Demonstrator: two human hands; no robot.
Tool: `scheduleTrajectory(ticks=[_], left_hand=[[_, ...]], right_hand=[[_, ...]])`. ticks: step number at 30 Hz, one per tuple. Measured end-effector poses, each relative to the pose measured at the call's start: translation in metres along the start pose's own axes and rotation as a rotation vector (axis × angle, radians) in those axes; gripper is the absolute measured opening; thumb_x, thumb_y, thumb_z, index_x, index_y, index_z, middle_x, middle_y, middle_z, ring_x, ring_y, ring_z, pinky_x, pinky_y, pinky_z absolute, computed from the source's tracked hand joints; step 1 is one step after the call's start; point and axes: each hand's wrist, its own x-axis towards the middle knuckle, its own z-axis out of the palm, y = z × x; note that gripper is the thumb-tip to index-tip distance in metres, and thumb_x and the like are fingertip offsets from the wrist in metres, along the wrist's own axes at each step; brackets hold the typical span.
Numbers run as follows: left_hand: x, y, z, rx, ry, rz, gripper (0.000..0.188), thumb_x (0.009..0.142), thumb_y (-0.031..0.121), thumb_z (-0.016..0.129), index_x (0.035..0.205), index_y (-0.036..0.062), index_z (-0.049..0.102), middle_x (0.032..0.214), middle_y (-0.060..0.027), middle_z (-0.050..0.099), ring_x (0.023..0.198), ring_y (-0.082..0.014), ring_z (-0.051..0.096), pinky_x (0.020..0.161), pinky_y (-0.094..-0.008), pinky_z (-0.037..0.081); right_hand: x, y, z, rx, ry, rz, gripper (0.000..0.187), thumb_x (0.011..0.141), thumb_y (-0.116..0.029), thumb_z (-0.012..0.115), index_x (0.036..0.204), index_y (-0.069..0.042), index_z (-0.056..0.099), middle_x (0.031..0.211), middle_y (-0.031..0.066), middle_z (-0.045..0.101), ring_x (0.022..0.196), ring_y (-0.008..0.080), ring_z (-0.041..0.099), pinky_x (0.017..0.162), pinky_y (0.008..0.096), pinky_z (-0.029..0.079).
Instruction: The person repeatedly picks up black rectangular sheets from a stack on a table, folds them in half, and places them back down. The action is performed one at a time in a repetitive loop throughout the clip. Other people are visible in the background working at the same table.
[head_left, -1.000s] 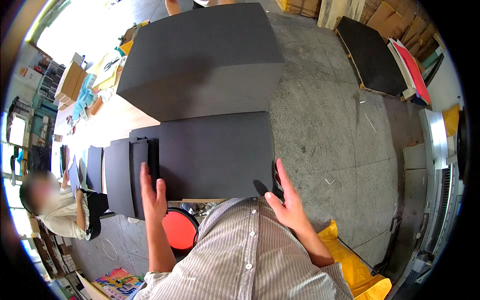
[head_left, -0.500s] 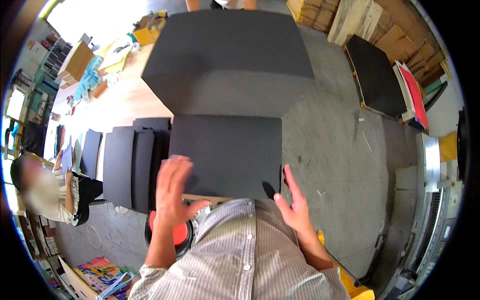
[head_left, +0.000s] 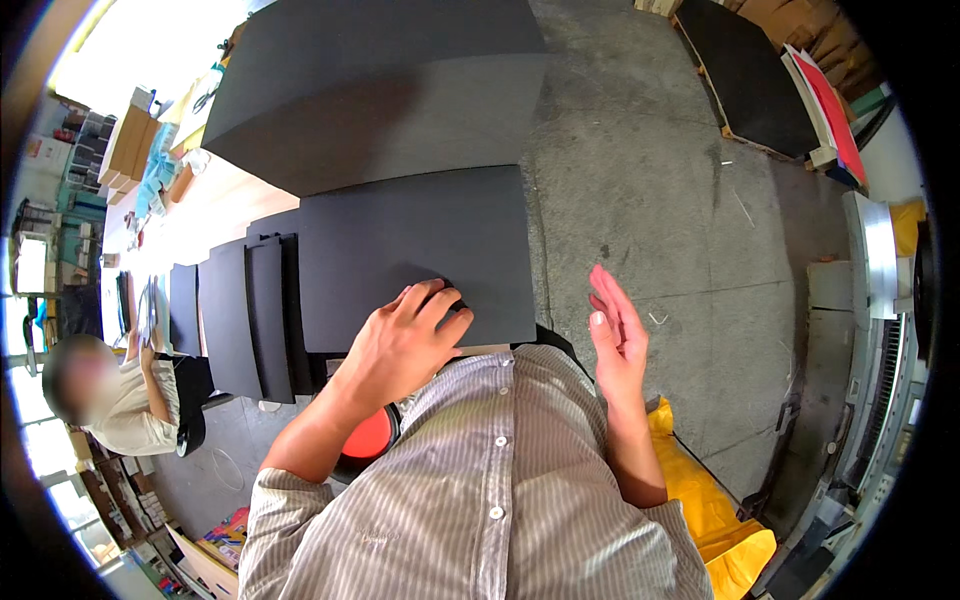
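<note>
A large black board or sheet (head_left: pixel 385 250) lies flat in front of me, its surface plain and matt. Over its near right part, my left hand (head_left: pixel 410 340) is palm down with bent fingers held apart. No object shows in that hand; whether its fingers touch the board I cannot tell. Off the board's right edge, my right hand (head_left: pixel 620 335) is in the air above the floor, fingers extended and thumb up, holding nothing. Beyond the board rises a big black box-like block or stack (head_left: pixel 385 90) with a grey-looking front side.
Several overlapping black boards (head_left: pixel 232 320) lie left of mine. Farther left a person (head_left: pixel 130 395) sits handling sheets. A red round stool seat (head_left: pixel 370 435) is below my left forearm. Yellow plastic sheeting (head_left: pixel 705 500) lies at lower right; a black-topped stack (head_left: pixel 745 75) stands far right.
My left hand has moved right, over the board, and its fingers have bent. My right hand has shifted slightly right and up. The view has swung, so the board and block appear farther left.
</note>
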Motion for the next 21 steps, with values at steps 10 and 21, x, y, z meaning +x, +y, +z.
scheduleTrajectory(ticks=[10, 21], left_hand=[[0.005, 0.005, -0.01, -0.051, -0.113, -0.116, 0.039, 0.079, 0.024, 0.077, 0.114, 0.0102, 0.064, 0.125, -0.0088, 0.06, 0.12, -0.0284, 0.057, 0.076, -0.0386, 0.06], [-0.002, -0.017, -0.028, -0.386, 0.036, -0.183, 0.027, 0.09, 0.007, 0.06, 0.115, -0.0014, 0.06, 0.103, -0.0175, 0.067, 0.089, -0.0397, 0.066, 0.072, -0.0422, 0.055]], right_hand=[[0.014, 0.012, -0.029, 0.052, -0.105, 0.089, 0.042, 0.099, -0.011, 0.058, 0.138, 0.004, 0.05, 0.142, 0.0169, 0.054, 0.131, 0.0251, 0.052, 0.109, 0.0369, 0.04], [0.029, -0.012, -0.016, 0.372, -0.373, 0.074, 0.027, 0.103, -0.018, 0.052, 0.112, 0.005, 0.062, 0.114, 0.0157, 0.067, 0.1, 0.0201, 0.065, 0.087, 0.0337, 0.052]])
